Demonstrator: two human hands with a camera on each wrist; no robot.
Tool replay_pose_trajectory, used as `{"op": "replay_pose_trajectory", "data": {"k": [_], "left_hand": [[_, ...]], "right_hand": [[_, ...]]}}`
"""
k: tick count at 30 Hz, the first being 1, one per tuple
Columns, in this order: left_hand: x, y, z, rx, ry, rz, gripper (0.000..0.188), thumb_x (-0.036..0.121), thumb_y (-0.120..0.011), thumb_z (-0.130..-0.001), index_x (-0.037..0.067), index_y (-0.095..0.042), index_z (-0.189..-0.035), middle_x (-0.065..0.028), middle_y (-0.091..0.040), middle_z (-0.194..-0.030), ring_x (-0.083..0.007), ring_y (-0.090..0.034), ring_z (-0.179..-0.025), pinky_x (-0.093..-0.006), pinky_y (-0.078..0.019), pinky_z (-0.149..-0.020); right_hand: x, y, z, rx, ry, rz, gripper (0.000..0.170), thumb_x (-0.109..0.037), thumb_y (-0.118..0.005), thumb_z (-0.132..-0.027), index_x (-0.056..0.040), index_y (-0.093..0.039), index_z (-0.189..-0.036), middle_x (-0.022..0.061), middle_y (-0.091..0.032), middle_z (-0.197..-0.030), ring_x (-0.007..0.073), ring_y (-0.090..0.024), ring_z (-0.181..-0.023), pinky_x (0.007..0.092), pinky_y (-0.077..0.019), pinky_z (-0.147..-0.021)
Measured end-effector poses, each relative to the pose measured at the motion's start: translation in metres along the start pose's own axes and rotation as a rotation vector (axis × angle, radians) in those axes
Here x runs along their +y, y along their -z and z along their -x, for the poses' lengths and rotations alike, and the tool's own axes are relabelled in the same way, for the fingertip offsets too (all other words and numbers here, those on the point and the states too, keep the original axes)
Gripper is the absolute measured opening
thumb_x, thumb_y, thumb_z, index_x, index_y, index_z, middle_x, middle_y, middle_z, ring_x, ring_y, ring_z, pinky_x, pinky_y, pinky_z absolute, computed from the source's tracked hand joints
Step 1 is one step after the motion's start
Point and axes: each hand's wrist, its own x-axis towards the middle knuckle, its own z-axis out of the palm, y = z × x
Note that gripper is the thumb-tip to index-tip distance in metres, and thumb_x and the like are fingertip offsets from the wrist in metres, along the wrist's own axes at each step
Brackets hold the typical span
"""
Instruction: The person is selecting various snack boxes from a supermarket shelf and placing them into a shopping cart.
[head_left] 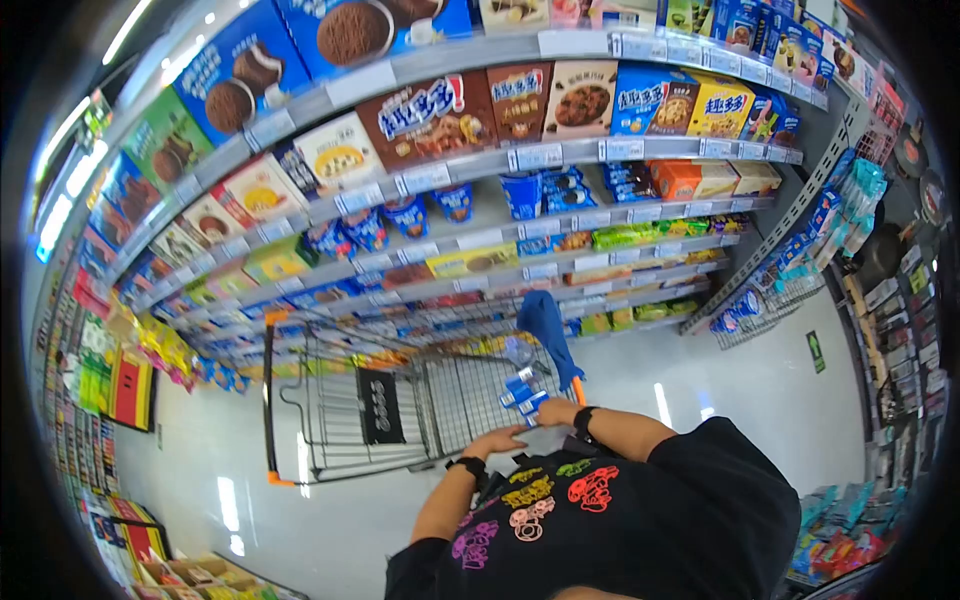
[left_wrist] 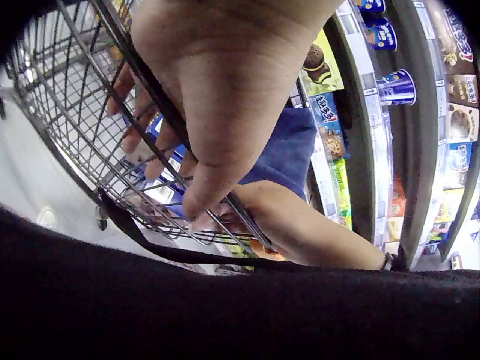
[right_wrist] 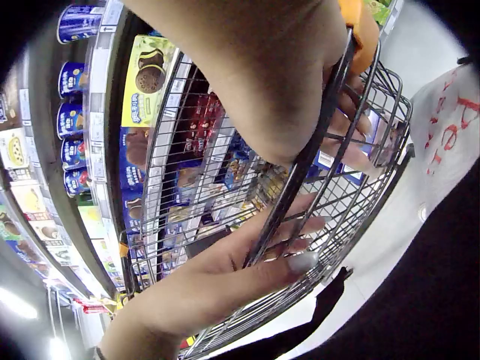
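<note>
1. We judge the step in hand to be holding on at the cart (head_left: 269,400), with the blue packs (head_left: 530,402) in it, just beyond our fingers.
2. Our left hand (left_wrist: 225,82) straddles the cart's dark rim: the thumb lies on the near side, the fingers reach past the bar, slightly bent and a little apart. We take this as a loose hold on the rim.
3. Our right hand (right_wrist: 292,82) bends over the same rim near an orange corner (right_wrist: 361,34), fingers partly curled on the inner side. They lie close beside the packs; we cannot tell whether they touch or hold them.
4. The blue cloth (head_left: 545,330) hangs beyond our right fingers, and the shelves (head_left: 480,240) stand farther out, past the cart.
5. For the next move, we judge that shifting the cart would call for both hands closing more firmly and pushing evenly. Lifting a pack would call for freeing the right fingers from the rim while the left hand steadies it, minding the wires.
</note>
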Motion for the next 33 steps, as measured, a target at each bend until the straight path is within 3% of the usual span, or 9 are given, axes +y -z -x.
{"op": "replay_pose_trajectory", "data": {"k": [5,11,16,18,19,21,22,25,33], "left_hand": [[0.035,0.015,0.010,0.028,0.153,-0.032,0.051,0.034,-0.055,-0.086,0.012,-0.045,-0.131,-0.0113,-0.056,-0.122,-0.0252,-0.053,-0.111,-0.0351,-0.0392,-0.096],[0.006,0.050,-0.001,-0.116,0.192,-0.278,0.051,0.039,-0.049,-0.087,0.007,-0.049,-0.128,-0.0177,-0.053,-0.126,-0.0319,-0.050,-0.117,-0.0392,-0.0383,-0.099],[0.120,0.158,0.017,0.061,0.082,-0.460,0.050,0.038,-0.050,-0.087,0.006,-0.050,-0.126,-0.0202,-0.054,-0.124,-0.0344,-0.051,-0.114,-0.0404,-0.0395,-0.097],[0.250,0.222,0.057,0.172,0.083,-0.511,0.043,0.027,-0.051,-0.085,0.004,-0.052,-0.122,-0.0201,-0.056,-0.118,-0.0350,-0.054,-0.108,-0.0405,-0.0430,-0.093],[0.272,0.244,0.066,0.430,-0.169,-0.591,0.043,0.023,-0.053,-0.084,0.004,-0.049,-0.122,-0.0196,-0.058,-0.113,-0.0340,-0.056,-0.102,-0.0397,-0.0445,-0.090],[0.335,0.291,0.083,0.639,-0.030,-0.367,0.046,0.018,-0.055,-0.085,0.006,-0.044,-0.127,-0.0172,-0.056,-0.117,-0.0256,-0.058,-0.102,-0.0369,-0.0458,-0.088],[0.327,0.317,0.071,0.880,-0.473,-0.380,0.042,0.013,-0.054,-0.087,0.005,-0.045,-0.127,-0.0144,-0.054,-0.121,-0.0221,-0.059,-0.099,-0.0346,-0.0465,-0.086],[0.415,0.363,0.091,0.912,-0.586,-0.018,0.053,0.006,-0.050,-0.087,0.007,-0.031,-0.137,-0.0130,-0.054,-0.118,-0.0172,-0.060,-0.090,-0.0292,-0.0476,-0.078],[0.520,0.432,0.096,1.329,-0.549,0.079,0.070,0.013,-0.057,-0.083,0.011,-0.020,-0.142,-0.0086,-0.060,-0.087,-0.0102,-0.052,-0.056,-0.0226,-0.0415,-0.047]], "right_hand": [[0.002,0.017,0.005,-0.070,0.116,0.026,0.051,-0.046,-0.035,-0.087,-0.0139,-0.069,-0.067,0.0150,-0.066,-0.077,0.0323,-0.063,-0.077,0.0455,-0.0467,-0.073],[-0.001,0.075,-0.012,-0.238,0.255,0.147,0.049,-0.045,-0.049,-0.083,-0.0017,-0.066,-0.097,0.0171,-0.065,-0.101,0.0306,-0.061,-0.087,0.0455,-0.0458,-0.078],[-0.027,0.280,0.087,0.488,0.577,0.217,0.032,-0.034,-0.054,-0.079,-0.0050,-0.067,-0.083,0.0195,-0.064,-0.076,0.0369,-0.061,-0.070,0.0472,-0.0483,-0.064],[-0.041,0.364,0.128,0.863,0.602,0.255,0.030,-0.033,-0.054,-0.078,-0.0055,-0.062,-0.087,0.0197,-0.063,-0.080,0.0371,-0.061,-0.071,0.0485,-0.0489,-0.066],[-0.056,0.408,0.165,0.893,0.522,0.262,0.023,-0.026,-0.055,-0.080,-0.0086,-0.061,-0.094,0.0152,-0.063,-0.085,0.0357,-0.062,-0.078,0.0452,-0.0496,-0.070],[-0.064,0.472,0.201,1.311,0.710,0.290,0.027,-0.023,-0.057,-0.080,-0.0060,-0.059,-0.100,0.0155,-0.063,-0.088,0.0334,-0.062,-0.082,0.0422,-0.0495,-0.070],[-0.073,0.497,0.224,1.471,0.752,0.152,0.028,-0.020,-0.058,-0.080,-0.0054,-0.059,-0.104,0.0139,-0.063,-0.089,0.0308,-0.061,-0.079,0.0407,-0.0486,-0.070],[-0.075,0.569,0.263,1.770,0.818,0.231,0.035,-0.017,-0.058,-0.080,-0.0117,-0.055,-0.114,0.0105,-0.059,-0.083,0.0255,-0.058,-0.071,0.0364,-0.0467,-0.064],[-0.083,0.645,0.300,1.596,0.462,0.509,0.063,-0.031,-0.055,-0.082,-0.0217,-0.029,-0.139,0.0109,-0.062,-0.060,0.0285,-0.063,-0.060,0.0418,-0.0508,-0.059]]}}
